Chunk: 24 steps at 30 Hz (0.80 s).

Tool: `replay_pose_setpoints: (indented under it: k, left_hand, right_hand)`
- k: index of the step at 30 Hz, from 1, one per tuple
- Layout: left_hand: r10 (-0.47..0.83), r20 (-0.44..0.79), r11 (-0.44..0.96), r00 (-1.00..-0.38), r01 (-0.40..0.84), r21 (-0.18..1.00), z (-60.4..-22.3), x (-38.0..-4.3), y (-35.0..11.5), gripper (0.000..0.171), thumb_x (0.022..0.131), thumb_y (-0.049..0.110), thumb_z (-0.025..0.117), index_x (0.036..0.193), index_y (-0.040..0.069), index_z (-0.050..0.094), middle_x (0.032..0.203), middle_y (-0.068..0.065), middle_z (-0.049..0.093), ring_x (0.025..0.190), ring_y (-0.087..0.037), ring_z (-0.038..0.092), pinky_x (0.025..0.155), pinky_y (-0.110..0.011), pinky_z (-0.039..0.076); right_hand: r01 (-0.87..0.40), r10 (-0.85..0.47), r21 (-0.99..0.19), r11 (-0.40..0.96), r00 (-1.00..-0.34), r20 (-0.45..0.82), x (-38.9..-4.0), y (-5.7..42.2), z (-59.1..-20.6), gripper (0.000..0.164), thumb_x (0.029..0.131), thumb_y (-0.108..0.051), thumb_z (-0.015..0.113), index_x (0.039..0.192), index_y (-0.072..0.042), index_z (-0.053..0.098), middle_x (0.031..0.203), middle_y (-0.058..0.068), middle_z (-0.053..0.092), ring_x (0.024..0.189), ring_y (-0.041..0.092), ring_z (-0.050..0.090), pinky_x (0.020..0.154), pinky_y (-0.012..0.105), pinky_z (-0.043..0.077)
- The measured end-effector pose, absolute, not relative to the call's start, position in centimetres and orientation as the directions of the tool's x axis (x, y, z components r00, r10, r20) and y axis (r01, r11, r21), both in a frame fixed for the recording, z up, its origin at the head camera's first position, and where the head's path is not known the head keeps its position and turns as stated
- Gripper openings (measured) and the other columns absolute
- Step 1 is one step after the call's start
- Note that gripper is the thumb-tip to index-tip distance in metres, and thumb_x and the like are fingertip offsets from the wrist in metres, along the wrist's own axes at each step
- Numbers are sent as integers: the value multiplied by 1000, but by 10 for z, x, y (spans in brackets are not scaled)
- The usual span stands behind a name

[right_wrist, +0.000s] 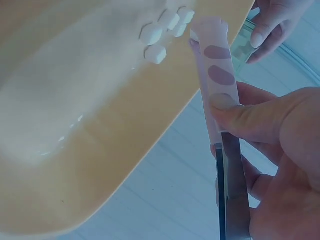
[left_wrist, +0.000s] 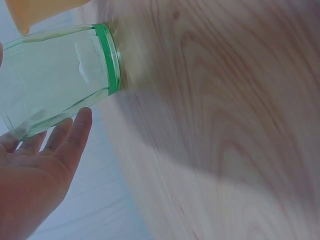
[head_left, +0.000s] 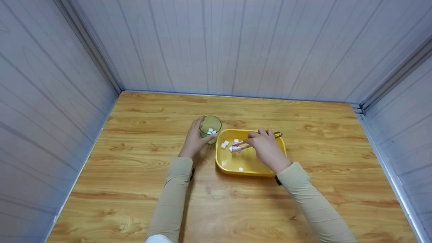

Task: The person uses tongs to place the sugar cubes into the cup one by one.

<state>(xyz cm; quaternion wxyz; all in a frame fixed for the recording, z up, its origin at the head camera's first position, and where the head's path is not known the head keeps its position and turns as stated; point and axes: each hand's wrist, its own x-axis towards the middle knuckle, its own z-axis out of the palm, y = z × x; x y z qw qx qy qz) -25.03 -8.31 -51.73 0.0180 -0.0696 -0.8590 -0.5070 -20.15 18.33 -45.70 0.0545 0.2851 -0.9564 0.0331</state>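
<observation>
Head: left hand [head_left: 194,140] wrapped around green glass [head_left: 211,122], thumb and fingers on its wall; white cubes [head_left: 223,145] inside it. Glass sits at 10 o'clock of yellow tray [head_left: 248,173], just beside it. Right hand [head_left: 268,148] pinches tongs [head_left: 242,148] over tray, tips toward 9 o'clock. More cubes in tray, one at 7.

Left wrist: glass at 10 o'clock, green band [left_wrist: 107,60] round its base, fingers along wall.

Right wrist: thumb presses tongs' pink end; white piece between tips, partly hidden. Cubes clustered at 12.
</observation>
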Motion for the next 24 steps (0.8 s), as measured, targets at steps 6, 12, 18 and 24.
replay_pose_setpoints:
  k: [6,12,18,24]
  left_hand:
    - [89,91,485,-992,123,866,-518,-252,-83,88,80,40,77,150,14,30,146,-4,37,132,-25,37,109,-37,31]
    - [91,93,493,-991,126,861,-518,-251,-83,89,79,40,77,150,12,30,147,-7,36,133,-26,36,111,-40,28]
    - [96,106,478,-990,139,867,-517,-251,-83,88,79,38,77,149,11,31,146,-7,37,132,-27,36,110,-40,29]
    - [102,121,454,-987,154,878,-517,-250,-82,89,80,37,77,149,6,30,145,-7,37,131,-31,37,108,-39,32]
  right_hand:
    - [-542,-534,-38,839,-835,132,-203,181,-452,39,85,6,67,111,-23,74,102,-1,63,88,24,45,79,43,36]
    - [-539,-529,-24,842,-834,155,-205,179,-445,34,87,1,66,111,-22,74,101,-2,61,86,23,44,77,41,36]
    - [-541,-530,-20,841,-830,173,-208,176,-438,34,87,1,66,110,-23,74,102,-2,61,86,23,44,77,43,36]
    - [-548,-533,-35,836,-825,187,-210,173,-433,35,87,3,65,109,-22,74,102,-1,62,85,23,44,77,42,34]
